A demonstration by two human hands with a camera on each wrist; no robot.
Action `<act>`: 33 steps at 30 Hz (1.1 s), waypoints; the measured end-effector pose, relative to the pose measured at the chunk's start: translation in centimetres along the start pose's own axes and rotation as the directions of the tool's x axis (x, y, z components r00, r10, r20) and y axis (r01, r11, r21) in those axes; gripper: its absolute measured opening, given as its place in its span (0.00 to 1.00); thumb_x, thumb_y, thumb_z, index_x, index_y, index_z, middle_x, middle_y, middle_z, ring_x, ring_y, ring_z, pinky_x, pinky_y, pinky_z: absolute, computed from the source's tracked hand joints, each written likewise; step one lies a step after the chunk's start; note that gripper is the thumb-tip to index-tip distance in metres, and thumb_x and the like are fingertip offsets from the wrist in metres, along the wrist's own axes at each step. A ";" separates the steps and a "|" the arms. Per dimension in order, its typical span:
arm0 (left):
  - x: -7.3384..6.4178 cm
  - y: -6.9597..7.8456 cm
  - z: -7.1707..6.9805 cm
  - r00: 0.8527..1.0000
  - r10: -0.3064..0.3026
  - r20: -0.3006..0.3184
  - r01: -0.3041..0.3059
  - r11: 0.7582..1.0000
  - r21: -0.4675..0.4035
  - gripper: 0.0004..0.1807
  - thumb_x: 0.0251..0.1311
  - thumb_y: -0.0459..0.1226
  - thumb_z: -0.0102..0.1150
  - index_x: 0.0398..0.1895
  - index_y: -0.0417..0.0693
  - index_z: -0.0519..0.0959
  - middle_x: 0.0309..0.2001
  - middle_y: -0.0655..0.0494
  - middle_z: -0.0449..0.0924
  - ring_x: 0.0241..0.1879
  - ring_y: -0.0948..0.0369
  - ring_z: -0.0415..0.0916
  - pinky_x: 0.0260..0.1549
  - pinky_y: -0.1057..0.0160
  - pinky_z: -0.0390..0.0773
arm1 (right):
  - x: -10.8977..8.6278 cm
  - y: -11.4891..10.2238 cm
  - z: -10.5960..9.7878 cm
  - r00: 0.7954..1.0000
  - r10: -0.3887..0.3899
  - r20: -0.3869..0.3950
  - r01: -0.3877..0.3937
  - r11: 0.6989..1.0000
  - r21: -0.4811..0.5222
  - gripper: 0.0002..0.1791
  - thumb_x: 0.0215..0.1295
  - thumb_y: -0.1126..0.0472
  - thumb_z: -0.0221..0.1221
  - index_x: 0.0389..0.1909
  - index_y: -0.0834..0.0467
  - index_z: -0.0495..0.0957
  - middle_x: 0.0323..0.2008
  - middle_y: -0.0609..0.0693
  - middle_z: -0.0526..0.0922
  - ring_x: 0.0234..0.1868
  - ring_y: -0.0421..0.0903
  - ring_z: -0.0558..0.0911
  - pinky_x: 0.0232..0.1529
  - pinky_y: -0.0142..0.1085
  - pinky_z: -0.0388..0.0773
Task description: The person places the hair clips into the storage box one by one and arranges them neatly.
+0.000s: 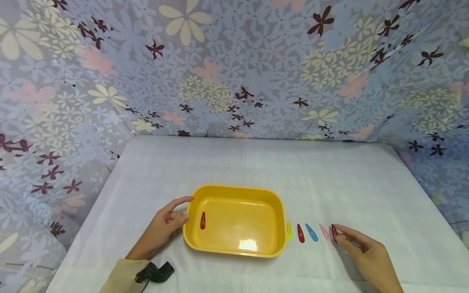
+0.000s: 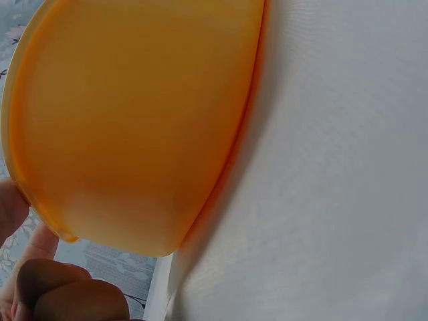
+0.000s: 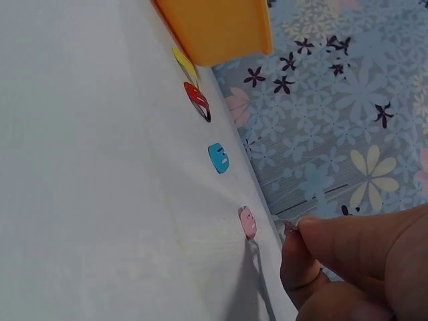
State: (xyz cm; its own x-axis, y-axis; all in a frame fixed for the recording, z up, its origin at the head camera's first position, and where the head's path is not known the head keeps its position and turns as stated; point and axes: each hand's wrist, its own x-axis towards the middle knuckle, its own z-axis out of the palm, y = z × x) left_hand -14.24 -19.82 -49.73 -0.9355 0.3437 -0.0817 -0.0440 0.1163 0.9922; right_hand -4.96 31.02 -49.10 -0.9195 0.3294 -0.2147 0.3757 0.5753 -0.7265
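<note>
A yellow rectangular tray (image 1: 234, 254) sits on the white-covered table, with a red snap hair clip (image 1: 203, 220) inside near its left end. My left hand (image 1: 161, 226) touches the tray's left rim with the index finger and thumb set apart; its other fingers are bent. At the right, my right hand (image 1: 368, 254) pinches a dark red hair clip (image 1: 334, 233) between thumb and index finger. Between that hand and the tray lie a pink clip (image 1: 324, 232), a blue clip (image 1: 312, 232), a red clip (image 1: 301, 233) and a yellow-green clip (image 1: 289, 230), the last right beside the tray wall.
White cloth (image 1: 256, 162) covers the table. Floral fabric (image 1: 238, 73) hangs behind it and at both sides. A black strap-like piece (image 1: 155, 272) is at the left sleeve (image 1: 124, 276).
</note>
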 end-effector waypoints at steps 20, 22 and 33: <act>0.3 -0.1 0.0 1.000 0.014 0.005 -0.014 1.000 0.001 0.27 0.73 0.41 0.60 0.73 0.53 0.68 0.18 0.56 0.64 0.16 0.62 0.58 0.19 0.68 0.63 | -0.9 -2.7 -0.8 0.989 -0.015 0.145 -0.033 0.946 0.323 0.33 0.69 0.42 0.64 0.70 0.53 0.75 0.19 0.45 0.61 0.16 0.48 0.58 0.16 0.41 0.60; 0.3 -0.1 0.0 1.000 0.013 0.004 -0.013 1.000 0.004 0.27 0.73 0.41 0.60 0.73 0.53 0.68 0.18 0.56 0.64 0.16 0.62 0.58 0.19 0.68 0.63 | -1.0 -3.7 -0.9 0.983 -0.003 0.181 -0.061 0.936 0.346 0.34 0.68 0.41 0.64 0.71 0.52 0.74 0.20 0.45 0.62 0.16 0.49 0.57 0.17 0.43 0.60; 0.2 0.0 0.0 1.000 0.006 0.003 -0.006 1.000 0.000 0.27 0.73 0.41 0.60 0.73 0.53 0.68 0.18 0.55 0.64 0.16 0.60 0.58 0.19 0.68 0.63 | -1.8 -8.7 0.5 0.960 -0.131 0.247 0.007 0.894 0.448 0.27 0.71 0.51 0.65 0.66 0.58 0.78 0.35 0.46 0.81 0.18 0.49 0.55 0.19 0.39 0.59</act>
State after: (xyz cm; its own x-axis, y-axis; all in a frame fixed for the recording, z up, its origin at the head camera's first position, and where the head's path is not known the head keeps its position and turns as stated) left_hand -14.40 -19.75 -49.77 -0.9347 0.3472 -0.0756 -0.0377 0.1146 0.9927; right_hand -6.66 25.00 -42.73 -0.9607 0.0559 -0.2720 0.2777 0.1809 -0.9435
